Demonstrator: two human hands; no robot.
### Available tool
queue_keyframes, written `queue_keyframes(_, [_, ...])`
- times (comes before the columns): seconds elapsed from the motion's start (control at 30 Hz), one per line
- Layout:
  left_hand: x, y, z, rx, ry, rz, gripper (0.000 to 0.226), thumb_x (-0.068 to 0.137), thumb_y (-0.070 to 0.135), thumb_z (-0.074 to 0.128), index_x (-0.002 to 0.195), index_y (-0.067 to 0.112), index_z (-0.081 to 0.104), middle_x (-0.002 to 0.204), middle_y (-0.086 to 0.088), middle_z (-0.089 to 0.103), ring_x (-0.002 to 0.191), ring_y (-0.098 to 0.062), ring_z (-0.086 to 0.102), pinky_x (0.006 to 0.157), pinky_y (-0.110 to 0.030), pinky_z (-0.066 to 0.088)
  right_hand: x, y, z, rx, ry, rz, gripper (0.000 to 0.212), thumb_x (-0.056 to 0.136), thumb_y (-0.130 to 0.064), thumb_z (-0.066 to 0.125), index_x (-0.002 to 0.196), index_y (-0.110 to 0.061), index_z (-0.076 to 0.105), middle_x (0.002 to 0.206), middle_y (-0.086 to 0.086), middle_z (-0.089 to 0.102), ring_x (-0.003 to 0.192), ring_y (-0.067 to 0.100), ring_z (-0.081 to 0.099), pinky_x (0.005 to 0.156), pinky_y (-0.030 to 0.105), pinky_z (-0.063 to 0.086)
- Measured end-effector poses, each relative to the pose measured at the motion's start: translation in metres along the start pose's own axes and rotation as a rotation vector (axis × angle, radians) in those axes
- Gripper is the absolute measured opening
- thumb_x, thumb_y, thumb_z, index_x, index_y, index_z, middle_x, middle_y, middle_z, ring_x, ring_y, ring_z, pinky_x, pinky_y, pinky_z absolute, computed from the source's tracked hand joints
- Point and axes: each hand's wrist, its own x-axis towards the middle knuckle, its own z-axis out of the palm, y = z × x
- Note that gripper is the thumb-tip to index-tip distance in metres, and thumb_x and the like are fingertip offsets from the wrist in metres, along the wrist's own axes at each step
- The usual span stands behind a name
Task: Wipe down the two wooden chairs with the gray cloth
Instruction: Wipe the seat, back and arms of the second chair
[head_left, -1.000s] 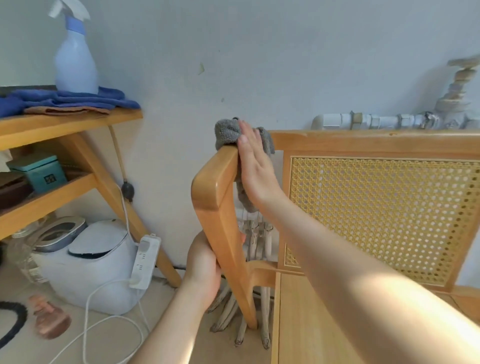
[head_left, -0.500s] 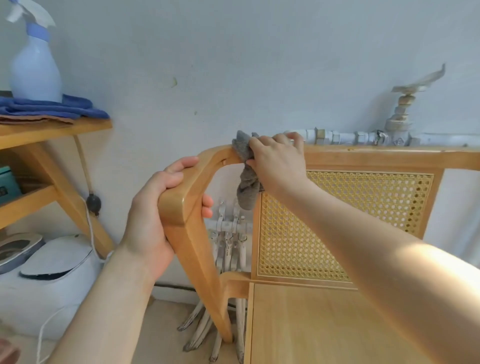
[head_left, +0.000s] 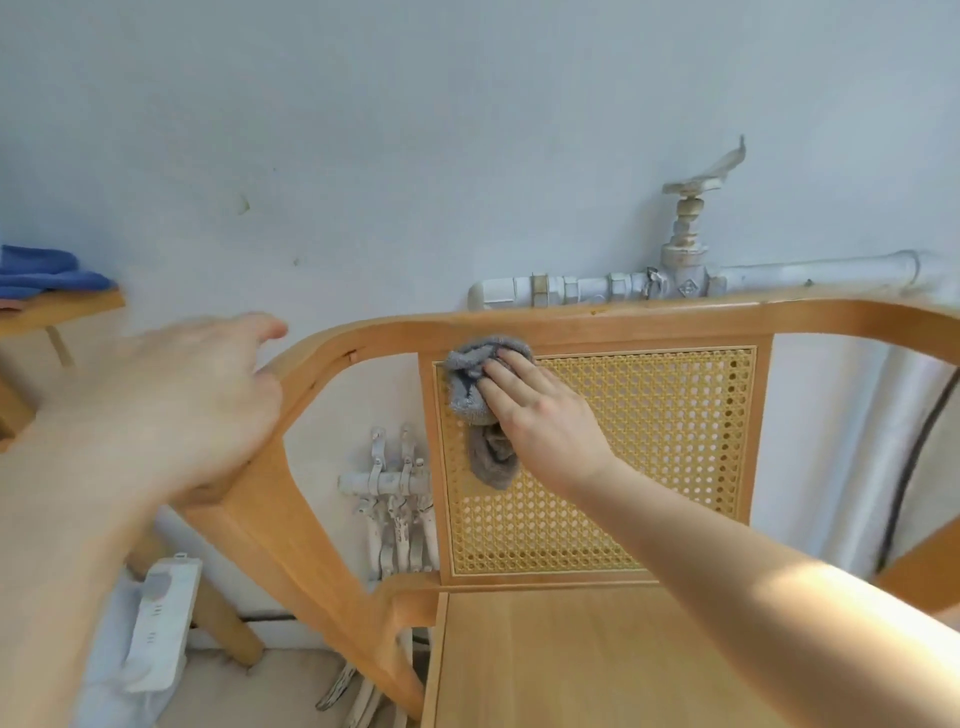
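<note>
Gray cloth (head_left: 470, 387): one, pressed against one chair (head_left: 675, 323)

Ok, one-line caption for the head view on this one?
Right hand presses the gray cloth against the cane back of the wooden chair; blurred left hand open over the armrest.

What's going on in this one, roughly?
A person is wiping a wooden chair. The right hand presses the gray cloth with straight fingers against the upper left corner of the cane back, just under the top rail. The left hand, blurred, is open over the curved arm on the person's left; contact cannot be told. Only this chair is in view.
</note>
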Motion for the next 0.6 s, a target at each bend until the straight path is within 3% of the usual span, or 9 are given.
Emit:
queue_keyframes(0.07, [0.007, 0.030, 0.006, 0.197, -0.001, 0.123, 0.045, 0.088, 0.024, 0.043, 0.132, 0.035, 0.049, 0.137, -0.002, 0.053, 0.128, -0.030, 0.045, 0.099, -0.043, 0.042, -0.019, 0.005, 0.007, 0.007, 0.022, -0.041, 0.036, 0.086, -0.015, 0.042, 0.110, -0.007, 0.067, 0.123, 0.011, 0.065, 0.119, 0.031, 0.057, 0.096, 0.043, 0.051])
queue_keyframes(0.13, [0.019, 0.063, 0.034, 0.192, -0.084, 0.220, 0.046, 0.089, 0.028, 0.042, 0.135, 0.030, 0.046, 0.142, -0.002, 0.047, 0.132, -0.028, 0.040, 0.102, -0.044, 0.041, -0.040, 0.016, 0.009, -0.006, 0.030, -0.061, 0.029, 0.086, -0.017, 0.047, 0.106, -0.010, 0.067, 0.121, 0.007, 0.064, 0.117, 0.029, 0.057, 0.094, 0.041, 0.049])
queue_keyframes(0.27, [0.056, 0.091, 0.084, 0.130, 0.003, 0.352, 0.057, 0.093, 0.029, 0.041, 0.148, 0.024, 0.028, 0.158, -0.008, 0.021, 0.145, -0.027, 0.020, 0.115, -0.048, 0.021, -0.058, 0.053, 0.001, -0.020, 0.100, 0.173, 0.030, 0.083, -0.019, 0.043, 0.104, -0.014, 0.064, 0.120, -0.002, 0.065, 0.109, 0.028, 0.056, 0.088, 0.036, 0.041])
queue_keyframes(0.33, [0.083, 0.091, 0.094, 0.084, 0.033, 0.307, 0.049, 0.096, 0.031, 0.033, 0.144, 0.024, 0.034, 0.153, -0.009, 0.033, 0.141, -0.027, 0.029, 0.113, -0.048, 0.021, -0.053, 0.056, -0.001, 0.013, 0.175, 0.284, 0.030, 0.079, -0.017, 0.044, 0.102, -0.012, 0.064, 0.116, 0.000, 0.066, 0.101, 0.030, 0.058, 0.082, 0.037, 0.041])
queue_keyframes(0.43, [0.098, 0.086, 0.108, 0.048, 0.005, 0.211, 0.044, 0.100, 0.037, 0.020, 0.113, 0.019, 0.059, 0.120, -0.011, 0.062, 0.112, -0.031, 0.054, 0.096, -0.044, 0.035, -0.029, 0.029, 0.007, 0.089, 0.290, 0.360, 0.031, 0.075, -0.016, 0.057, 0.105, -0.010, 0.064, 0.109, 0.011, 0.062, 0.097, 0.033, 0.054, 0.080, 0.041, 0.047])
queue_keyframes(0.5, [0.093, 0.083, 0.120, 0.067, 0.118, 0.223, 0.047, 0.100, 0.039, 0.017, 0.100, 0.018, 0.060, 0.104, -0.008, 0.064, 0.101, -0.030, 0.057, 0.088, -0.043, 0.035, -0.004, 0.003, 0.016, 0.106, 0.331, 0.335, 0.032, 0.076, -0.014, 0.064, 0.108, -0.009, 0.064, 0.109, 0.015, 0.059, 0.102, 0.034, 0.051, 0.085, 0.043, 0.046])
queue_keyframes(0.6, [0.094, 0.082, 0.129, 0.082, 0.186, 0.234, 0.046, 0.101, 0.039, 0.017, 0.099, 0.019, 0.059, 0.104, -0.008, 0.064, 0.103, -0.031, 0.056, 0.087, -0.044, 0.034, 0.027, -0.027, 0.029, 0.124, 0.386, 0.194, 0.028, 0.089, -0.011, 0.050, 0.112, -0.008, 0.065, 0.112, 0.017, 0.060, 0.109, 0.035, 0.051, 0.095, 0.044, 0.042])
